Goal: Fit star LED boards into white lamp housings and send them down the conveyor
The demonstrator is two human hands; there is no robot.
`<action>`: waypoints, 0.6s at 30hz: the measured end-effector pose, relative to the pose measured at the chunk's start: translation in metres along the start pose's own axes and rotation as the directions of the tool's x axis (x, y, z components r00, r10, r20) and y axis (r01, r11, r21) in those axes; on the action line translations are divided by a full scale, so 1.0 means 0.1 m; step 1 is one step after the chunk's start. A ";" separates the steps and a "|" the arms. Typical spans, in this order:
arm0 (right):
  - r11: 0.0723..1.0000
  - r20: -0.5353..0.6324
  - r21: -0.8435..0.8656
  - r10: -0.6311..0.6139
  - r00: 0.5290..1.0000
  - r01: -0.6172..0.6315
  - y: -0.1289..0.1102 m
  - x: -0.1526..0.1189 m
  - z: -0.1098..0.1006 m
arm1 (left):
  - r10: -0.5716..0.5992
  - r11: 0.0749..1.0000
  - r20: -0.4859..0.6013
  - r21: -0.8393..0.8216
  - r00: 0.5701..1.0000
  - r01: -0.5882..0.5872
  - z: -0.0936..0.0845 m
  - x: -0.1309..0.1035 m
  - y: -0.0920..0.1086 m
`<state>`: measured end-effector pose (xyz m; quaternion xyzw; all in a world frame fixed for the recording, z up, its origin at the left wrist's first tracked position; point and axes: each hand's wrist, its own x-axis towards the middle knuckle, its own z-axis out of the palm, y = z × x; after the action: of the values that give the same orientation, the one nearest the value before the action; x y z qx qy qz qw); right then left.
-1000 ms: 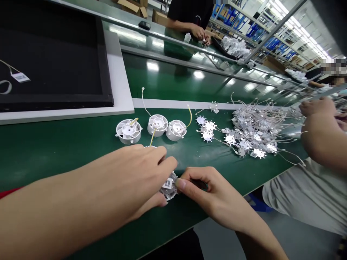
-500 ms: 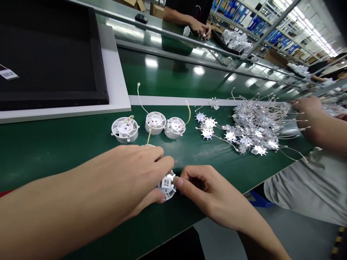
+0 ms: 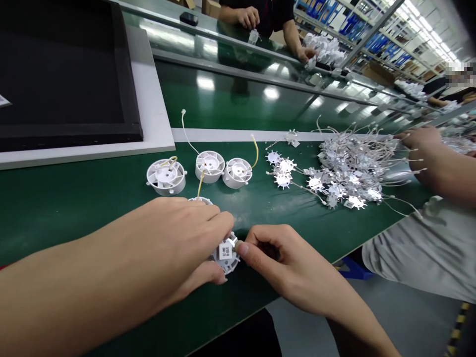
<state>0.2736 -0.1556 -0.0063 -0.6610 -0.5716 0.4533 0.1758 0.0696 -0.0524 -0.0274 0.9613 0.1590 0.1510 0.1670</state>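
My left hand (image 3: 193,238) is closed round a white round housing (image 3: 227,254) with a printed label on top, near the front edge of the green table. From the right, my right hand (image 3: 273,255) pinches at the rim of that housing; what lies between thumb and finger is too small to make out. Behind my left hand another white housing (image 3: 203,200) shows partly, a yellow wire rising from it. Farther back stand three white round housings with wires: one at the left (image 3: 166,177), one in the middle (image 3: 210,166) and one at the right (image 3: 237,173).
Silvery star-shaped parts (image 3: 283,166) lie right of the housings, beside a large heap of wired parts (image 3: 349,163). Another person's arm (image 3: 439,158) reaches in there. A black tray with a white border (image 3: 148,89) is at the left. A person works across the table.
The view has shifted slightly. Both my hands stay at the labelled housing. The person across has moved their hands apart, one now farther right near the white pile.
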 end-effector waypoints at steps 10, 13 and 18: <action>1.000 0.020 -0.018 -0.020 1.000 0.020 0.03 -0.03 0.02 | -0.018 0.997 0.258 -0.073 0.966 0.038 -0.19 0.06 -0.03; 0.999 0.000 -0.023 -0.049 0.999 0.049 0.03 -0.02 0.04 | 0.009 0.997 0.186 -0.081 0.982 0.007 -0.18 0.01 -0.06; 0.997 -0.019 -0.041 -0.073 0.997 0.072 0.02 -0.02 0.06 | 0.055 0.998 0.193 -0.033 0.980 -0.049 -0.16 0.00 -0.09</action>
<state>0.2703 -0.1601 -0.0105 -0.6480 -0.6022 0.4282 0.1848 0.0615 -0.0405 -0.0163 0.9728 0.1146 0.0631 0.1912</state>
